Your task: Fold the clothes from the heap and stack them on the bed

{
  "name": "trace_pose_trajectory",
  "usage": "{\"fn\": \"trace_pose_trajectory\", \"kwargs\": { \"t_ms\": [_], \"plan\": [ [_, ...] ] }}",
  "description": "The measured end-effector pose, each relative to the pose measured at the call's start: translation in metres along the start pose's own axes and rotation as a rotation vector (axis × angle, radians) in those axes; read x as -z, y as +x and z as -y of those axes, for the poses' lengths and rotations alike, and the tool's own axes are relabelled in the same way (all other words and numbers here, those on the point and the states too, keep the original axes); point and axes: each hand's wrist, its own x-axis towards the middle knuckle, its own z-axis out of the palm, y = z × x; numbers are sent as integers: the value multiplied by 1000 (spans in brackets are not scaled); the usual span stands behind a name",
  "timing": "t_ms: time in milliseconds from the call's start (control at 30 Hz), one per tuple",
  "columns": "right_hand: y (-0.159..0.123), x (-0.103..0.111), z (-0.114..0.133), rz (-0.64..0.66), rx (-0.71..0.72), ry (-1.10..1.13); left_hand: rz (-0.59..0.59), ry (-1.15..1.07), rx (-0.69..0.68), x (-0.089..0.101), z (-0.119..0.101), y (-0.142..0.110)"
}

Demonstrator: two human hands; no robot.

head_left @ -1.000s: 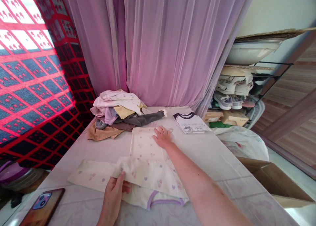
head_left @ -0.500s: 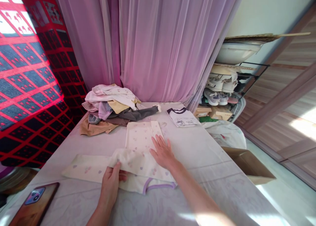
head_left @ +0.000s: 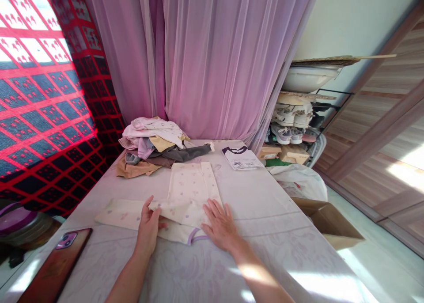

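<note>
A cream garment [head_left: 192, 188] with small pastel prints and lilac trim lies spread on the pale table [head_left: 265, 206], one sleeve stretched out to the left. My left hand [head_left: 148, 225] pinches a folded edge of it near the sleeve. My right hand [head_left: 220, 225] lies flat, fingers spread, on the garment's near hem by the lilac trim.
A heap of mixed clothes [head_left: 155, 146] sits at the table's far left, a folded white shirt with dark collar [head_left: 241, 158] at the far right. A phone [head_left: 56, 263] lies at the near left edge. A cardboard box [head_left: 326, 221] and a shoe rack [head_left: 294, 126] stand to the right.
My right hand slid from the garment's far end back toward me to its near hem. My left hand kept its pinch on the folded edge.
</note>
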Motion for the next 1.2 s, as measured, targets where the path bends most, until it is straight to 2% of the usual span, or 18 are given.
{"fn": "trace_pose_trajectory", "kwargs": {
  "t_ms": [67,200,367,600,700,800,867,933,1033,1100,1200],
  "plan": [
    [-6,-5,-1,-10,16,15,9,52,30,2,-2,4],
    [-12,-5,-6,-135,32,67,31,264,20,13,-8,18],
    [-28,-1,-18,-189,68,159,200,541,-10,24,-27,36],
    [-41,-2,-22,-224,81,185,324,636,53,20,-61,42],
    [-40,-2,-21,-279,102,181,442,624,107,26,-72,41],
    [-40,-3,-21,-342,144,188,570,633,82,30,-85,45],
    [-40,-3,-20,-387,142,199,594,699,35,26,-93,53],
    [-41,-3,-18,-411,103,199,597,772,-25,16,-101,64],
    [-42,-2,-13,-385,55,174,554,882,-140,-14,-112,78],
    [-42,-1,-10,-367,38,159,494,953,-208,-43,-118,83],
    [-42,0,-9,-362,3,161,488,1008,-281,-95,-122,87]
  ]
}}
